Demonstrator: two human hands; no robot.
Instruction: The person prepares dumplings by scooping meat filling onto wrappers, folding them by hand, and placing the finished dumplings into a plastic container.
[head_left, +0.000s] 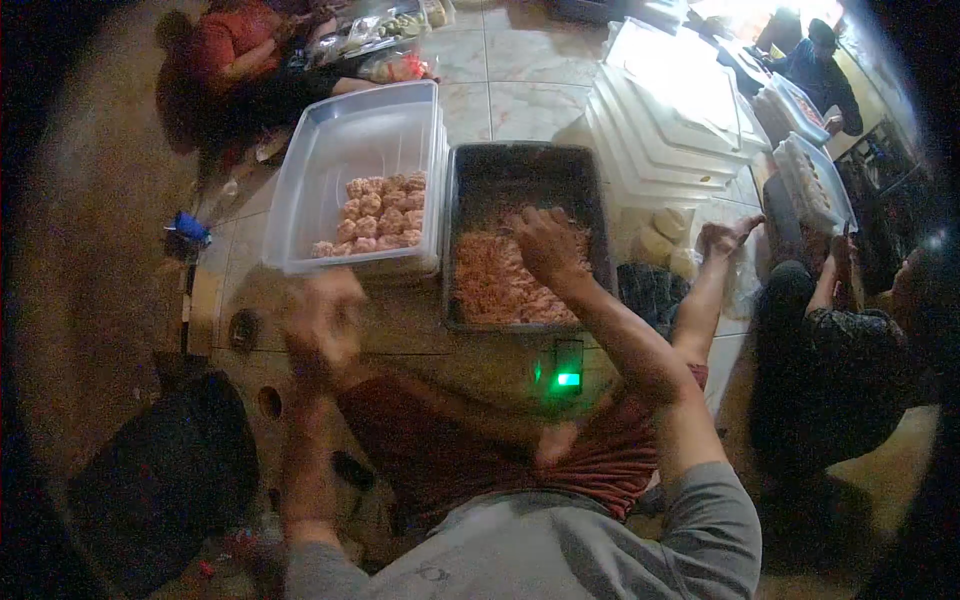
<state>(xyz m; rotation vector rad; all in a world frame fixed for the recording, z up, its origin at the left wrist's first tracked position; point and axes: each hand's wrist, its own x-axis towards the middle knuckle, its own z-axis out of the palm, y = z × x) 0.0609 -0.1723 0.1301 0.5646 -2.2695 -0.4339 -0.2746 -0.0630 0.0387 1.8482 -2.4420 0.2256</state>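
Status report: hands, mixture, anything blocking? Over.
Right hand at mixture, inside dark tray. Left hand blurred, near clear tub of clumps. No lid on tray or tub.

Right arm point(690, 425) bent at elbow, forearm point(628, 325) angled forward and inward. Right hand point(545, 245) back up, fingers curled downward. Left arm point(310, 460) reaching forward, nearly straight; left hand point(328, 312) motion-blurred, finger pose unreadable. Hands well apart, right one farther forward.

Pink meat point(500, 285), black tub point(525, 170), cloudy white box point(370, 130)
The balls point(388, 208) are pink too. Gray shirt point(560, 550), dark red shorts point(420, 430), pale floor tiles point(525, 105) with swirly marks, and a bright green light point(569, 380).
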